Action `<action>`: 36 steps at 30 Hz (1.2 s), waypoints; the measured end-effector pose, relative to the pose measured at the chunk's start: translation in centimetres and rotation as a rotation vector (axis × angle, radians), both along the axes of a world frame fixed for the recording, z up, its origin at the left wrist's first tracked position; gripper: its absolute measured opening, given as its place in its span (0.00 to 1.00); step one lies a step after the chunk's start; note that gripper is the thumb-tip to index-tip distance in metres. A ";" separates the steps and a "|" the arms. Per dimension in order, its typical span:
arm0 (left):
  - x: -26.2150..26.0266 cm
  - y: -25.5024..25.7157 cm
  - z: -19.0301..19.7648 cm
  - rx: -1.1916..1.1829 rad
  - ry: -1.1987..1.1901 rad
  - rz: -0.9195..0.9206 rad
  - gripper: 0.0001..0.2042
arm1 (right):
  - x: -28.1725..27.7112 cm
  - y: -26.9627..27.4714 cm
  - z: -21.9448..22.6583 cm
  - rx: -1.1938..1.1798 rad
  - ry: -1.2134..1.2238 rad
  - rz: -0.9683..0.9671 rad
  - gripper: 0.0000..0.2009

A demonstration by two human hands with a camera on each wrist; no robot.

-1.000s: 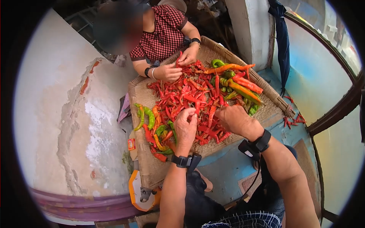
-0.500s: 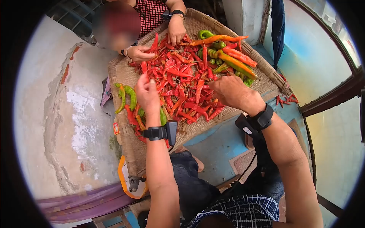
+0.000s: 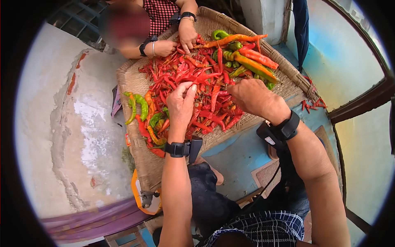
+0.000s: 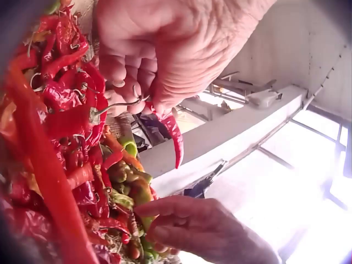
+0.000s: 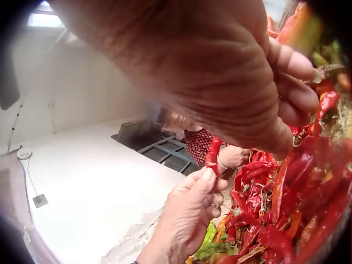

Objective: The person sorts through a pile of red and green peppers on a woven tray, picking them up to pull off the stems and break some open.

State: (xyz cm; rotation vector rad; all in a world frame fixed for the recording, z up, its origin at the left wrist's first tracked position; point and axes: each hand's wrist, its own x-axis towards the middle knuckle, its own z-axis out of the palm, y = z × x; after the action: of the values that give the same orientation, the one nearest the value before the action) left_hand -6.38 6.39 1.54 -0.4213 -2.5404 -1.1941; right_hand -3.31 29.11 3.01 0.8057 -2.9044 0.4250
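My left hand (image 3: pixel 181 107) is over the middle of a red pepper pile (image 3: pixel 201 107). In the left wrist view its thumb and fingers (image 4: pixel 176 49) pinch a small red pepper (image 4: pixel 175 140); the right wrist view also shows this pepper (image 5: pixel 213 154) upright above the thumb. My right hand (image 3: pixel 255 96) is at the pile's right side, below larger orange and green peppers (image 3: pixel 255 66). Its fingers are bent, with a gap between forefinger and thumb in the left wrist view (image 4: pixel 203 231); no pepper is visible in its grasp. The head view hides its fingertips.
The peppers lie in a woven tray (image 3: pixel 144 164). Across it, another person's hands (image 3: pixel 187 35) touch the pile. Green and orange peppers (image 3: pixel 144 107) lie at the left. A plastered wall (image 3: pixel 90 123) is beside the tray; a dark umbrella (image 3: pixel 300 33) hangs at the right.
My left hand went left, then came back right over the pile. My right hand stayed near the right side. The other person's hand on the left moved right, onto the peppers.
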 end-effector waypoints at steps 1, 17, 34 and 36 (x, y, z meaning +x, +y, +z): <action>0.4 -0.3 0.2 0.181 -0.168 -0.019 0.10 | 0.0 0.0 -0.1 -0.006 -0.002 0.001 0.06; -0.3 -3.1 -3.8 -0.382 0.100 0.221 0.14 | -0.2 -1.6 -0.4 0.019 -0.077 0.029 0.06; 2.7 -0.4 0.1 -0.114 -0.104 -0.007 0.10 | -0.5 -3.0 0.0 0.087 -0.102 0.044 0.06; 2.8 -0.7 0.7 -0.060 -0.163 -0.025 0.09 | -0.2 -2.6 0.5 0.052 -0.110 0.046 0.06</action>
State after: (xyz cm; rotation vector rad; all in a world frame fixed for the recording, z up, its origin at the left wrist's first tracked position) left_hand -3.56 5.73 2.25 -0.3850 -2.7231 -1.2094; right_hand -3.49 26.49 3.52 0.8852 -3.0148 0.4126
